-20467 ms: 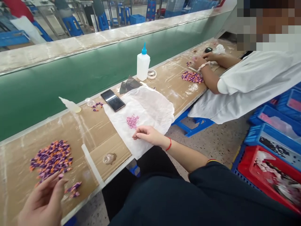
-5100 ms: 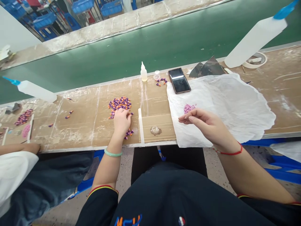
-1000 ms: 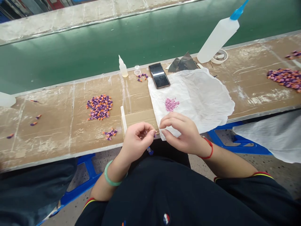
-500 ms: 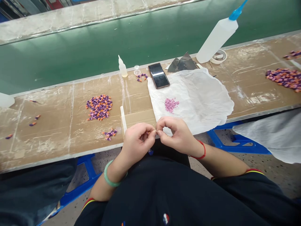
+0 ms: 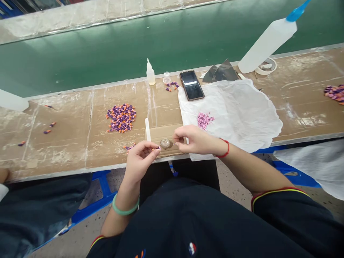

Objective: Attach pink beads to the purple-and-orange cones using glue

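Note:
My left hand (image 5: 140,158) is pinched at the bench's front edge, with a small purple and orange piece (image 5: 156,148) at its fingertips. My right hand (image 5: 194,140) is pinched too, its fingertips beside a small clear round dish (image 5: 165,143) on the cardboard; what it holds is too small to name. A heap of purple and orange pieces (image 5: 120,117) lies to the left. A few more pieces (image 5: 129,147) sit by my left hand. Tiny pink beads (image 5: 204,120) lie on a white paper sheet (image 5: 242,111) just behind my right hand.
A black phone (image 5: 191,85), a small glue bottle (image 5: 150,72) and a small clear cap (image 5: 166,77) stand at the back. A large white squeeze bottle (image 5: 268,37) and a tape roll (image 5: 266,66) are right of them. The green conveyor belt (image 5: 107,46) runs behind. A white strip (image 5: 147,125) lies on the bench.
My hands have parted: the right hand moved forward to the clear dish, the left stayed near the edge with the piece. The camera shifted slightly left.

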### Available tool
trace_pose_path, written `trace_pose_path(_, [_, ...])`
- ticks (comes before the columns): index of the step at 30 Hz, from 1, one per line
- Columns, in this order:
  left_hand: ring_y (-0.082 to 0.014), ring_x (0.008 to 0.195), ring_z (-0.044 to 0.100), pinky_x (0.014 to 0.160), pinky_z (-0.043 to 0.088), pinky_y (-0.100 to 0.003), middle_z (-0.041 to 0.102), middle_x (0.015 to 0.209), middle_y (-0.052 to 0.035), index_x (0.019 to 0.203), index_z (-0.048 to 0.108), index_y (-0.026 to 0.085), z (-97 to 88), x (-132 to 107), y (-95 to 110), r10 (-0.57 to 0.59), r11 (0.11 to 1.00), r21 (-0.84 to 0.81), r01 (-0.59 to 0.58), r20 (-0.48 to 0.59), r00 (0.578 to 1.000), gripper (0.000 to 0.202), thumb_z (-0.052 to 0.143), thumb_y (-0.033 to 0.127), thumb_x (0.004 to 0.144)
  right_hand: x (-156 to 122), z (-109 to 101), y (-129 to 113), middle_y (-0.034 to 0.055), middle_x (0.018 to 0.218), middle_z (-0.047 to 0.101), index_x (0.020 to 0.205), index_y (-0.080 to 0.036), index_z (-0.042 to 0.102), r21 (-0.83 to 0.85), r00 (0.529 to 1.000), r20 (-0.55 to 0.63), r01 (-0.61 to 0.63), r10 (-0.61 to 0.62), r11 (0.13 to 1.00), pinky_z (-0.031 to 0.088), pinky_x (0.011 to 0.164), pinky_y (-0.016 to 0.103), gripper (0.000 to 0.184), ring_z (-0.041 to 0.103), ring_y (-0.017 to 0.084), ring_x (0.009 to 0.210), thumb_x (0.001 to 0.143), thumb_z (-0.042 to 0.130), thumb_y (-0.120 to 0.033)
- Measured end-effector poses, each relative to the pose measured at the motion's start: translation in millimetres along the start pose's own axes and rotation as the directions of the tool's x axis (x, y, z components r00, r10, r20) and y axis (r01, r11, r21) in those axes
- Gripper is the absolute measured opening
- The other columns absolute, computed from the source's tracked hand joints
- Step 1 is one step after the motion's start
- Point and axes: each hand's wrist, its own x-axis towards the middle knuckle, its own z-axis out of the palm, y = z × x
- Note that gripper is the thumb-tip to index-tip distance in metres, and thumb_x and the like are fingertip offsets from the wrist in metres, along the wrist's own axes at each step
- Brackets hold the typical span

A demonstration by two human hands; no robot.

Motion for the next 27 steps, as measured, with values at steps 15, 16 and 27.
trace_pose_path(15, [-0.0149, 0.061, 0.064, 0.058, 0.053, -0.025, 0.072, 0.069, -0.0045, 0.072, 0.072, 0.017, -8.1, -1, -15, -0.069, 0.998, 0.009, 0.069, 0.054, 0.996, 0.017, 0.081, 0.030, 0.069, 53, 7, -7, 0.0010, 0.056, 0.053, 0.058, -0.019, 0.049, -0.531, 0.921, 0.353, 0.053, 0.164, 0.846, 0.026, 0.056, 0.028, 0.018, 0.035, 0.013, 0.054, 0.075, 0.054, -0.016])
trace_pose_path(16, [-0.0144, 0.061, 0.064, 0.057, 0.053, -0.024, 0.072, 0.069, -0.0042, 0.072, 0.072, 0.016, -8.1, -1, -15, -0.073, 0.997, 0.005, 0.073, 0.055, 0.996, 0.017, 0.081, 0.031, 0.069, 54, 7, -8, 0.0010, 0.055, 0.053, 0.057, -0.019, 0.049, -0.537, 0.920, 0.351, 0.046, 0.174, 0.842, 0.026, 0.056, 0.029, 0.019, 0.035, 0.013, 0.053, 0.075, 0.054, -0.016])
trace_pose_path(27, [-0.0133, 0.050, 0.066, 0.049, 0.055, -0.023, 0.073, 0.064, -0.0037, 0.072, 0.072, 0.015, 0.4, -5, -7, -0.119, 0.968, -0.224, 0.110, -0.027, 0.993, 0.032, 0.089, 0.040, 0.063, 28, -7, -14, 0.0000, 0.069, 0.064, 0.072, -0.018, 0.055, 0.206, 0.981, 0.188, -0.085, 0.045, 0.975, 0.041, 0.058, 0.022, 0.007, 0.055, 0.010, 0.062, 0.079, 0.056, -0.019])
